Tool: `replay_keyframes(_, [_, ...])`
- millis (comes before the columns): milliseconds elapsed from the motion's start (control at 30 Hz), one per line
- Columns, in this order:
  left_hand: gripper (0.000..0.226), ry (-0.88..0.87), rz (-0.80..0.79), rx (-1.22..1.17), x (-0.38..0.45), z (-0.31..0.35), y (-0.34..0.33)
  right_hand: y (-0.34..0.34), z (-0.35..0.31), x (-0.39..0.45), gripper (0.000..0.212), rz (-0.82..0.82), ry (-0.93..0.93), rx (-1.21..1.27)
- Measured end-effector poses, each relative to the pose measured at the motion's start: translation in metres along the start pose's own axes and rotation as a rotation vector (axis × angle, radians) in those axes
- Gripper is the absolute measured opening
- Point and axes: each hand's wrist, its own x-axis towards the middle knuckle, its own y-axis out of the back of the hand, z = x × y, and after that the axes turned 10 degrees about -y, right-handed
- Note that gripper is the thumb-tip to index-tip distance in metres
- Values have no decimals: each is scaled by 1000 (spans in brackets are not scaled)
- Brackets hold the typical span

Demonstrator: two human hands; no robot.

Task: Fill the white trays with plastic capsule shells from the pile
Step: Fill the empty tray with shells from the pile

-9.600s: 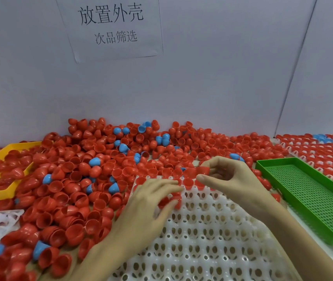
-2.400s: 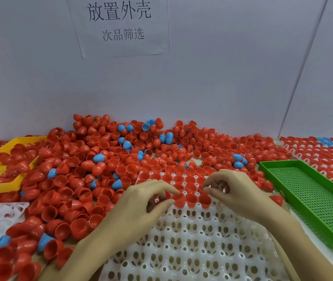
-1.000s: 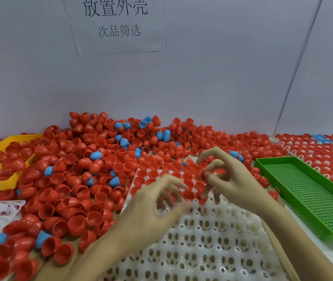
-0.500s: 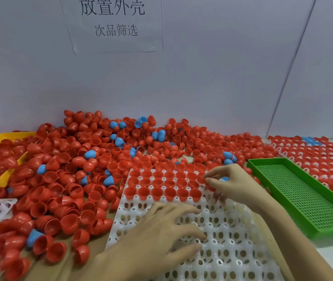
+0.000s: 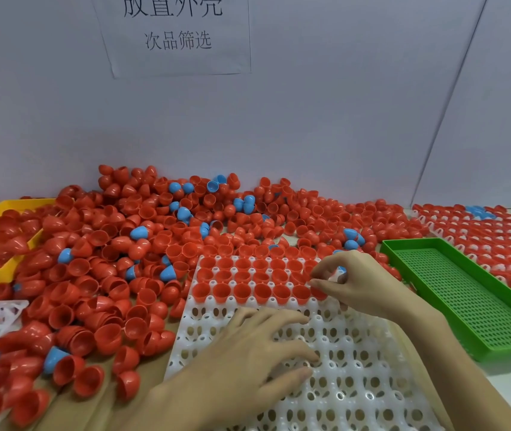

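Seating a red shell (image 5: 318, 292) at the right end of the third row of the white tray (image 5: 341, 384) is judged underway; it is pinched by the right hand (image 5: 360, 284). Left hand (image 5: 248, 359) lies flat, fingers straight, on empty sockets. Pile (image 5: 123, 244) lies toward the bench's far-left, nearer the left hand.

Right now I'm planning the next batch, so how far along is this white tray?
Done: the three far rows of the white tray hold red shells. In hand: the right hand works at the third row's right end; the left hand rests on the tray. Left: all nearer rows, and the pile is plentiful.
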Motion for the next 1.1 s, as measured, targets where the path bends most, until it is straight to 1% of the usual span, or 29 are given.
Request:
replay_keyframes(100, [45,-1,3,5,0,0,-1,-3,1,1,8,63,12,-21])
replay_keyframes(200, [46,-2,-1,17,1,-1,-2,-3,3,4,10,111,28,-23])
replay_keyframes(300, [47,-7,-4,9,1,-1,0,-10,5,7,9,109,31,-108])
replay_keyframes(367, [45,6,-20,-5,2,-1,3,-16,6,9,13,131,10,-168])
replay_keyframes(500, [38,29,-67,-153,5,-2,15,-20,6,11,20,155,16,-207])
replay_keyframes(600, [42,24,-107,-260,14,-5,31,-15,6,11,26,187,36,-156])
replay_keyframes(667, [38,47,-102,-323,25,-14,49,-12,6,12,26,208,43,-106])
replay_keyframes(700, [33,58,-58,-319,31,-21,58,-11,6,12,25,212,47,-82])
replay_keyframes(733, [28,67,22,-285,39,-30,66,-11,6,12,24,212,52,-63])
replay_keyframes(800, [21,104,216,-145,56,-58,80,-11,6,12,23,209,59,-32])
replay_keyframes(867, [18,226,322,62,71,-90,91,-10,5,11,19,218,66,0])
replay_keyframes(900, [19,303,326,149,77,-107,97,-9,4,10,17,222,68,14])
replay_keyframes(933, [20,377,291,193,82,-123,102,-8,4,10,17,223,68,27])
replay_keyframes(1000, [24,485,132,166,86,-150,109,-6,3,9,18,222,66,42])
replay_keyframes(1067, [28,530,-64,132,85,-166,112,-5,3,8,20,226,64,43])
replay_keyframes(1100, [27,532,-104,146,85,-171,111,-4,3,8,20,231,65,43])
